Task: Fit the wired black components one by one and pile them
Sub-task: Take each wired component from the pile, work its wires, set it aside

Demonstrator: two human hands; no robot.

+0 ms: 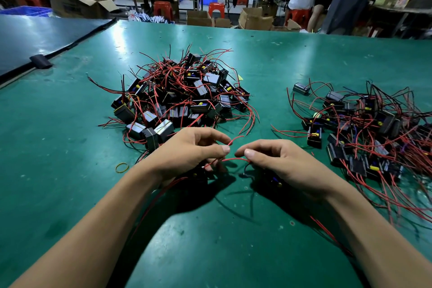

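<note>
My left hand and my right hand hover close together over the green table, near its front. Each pinches a thin red wire between thumb and forefinger. A small black component sits half hidden under my right palm, and another dark one lies under my left hand. A tall heap of black components with red wires rises just beyond my left hand. A flatter spread of the same wired parts lies to the right of my right hand.
A yellow rubber band lies on the table left of my left wrist. A dark sheet covers the table's far left corner. Beyond the far edge stand cardboard boxes, red stools and people at other benches.
</note>
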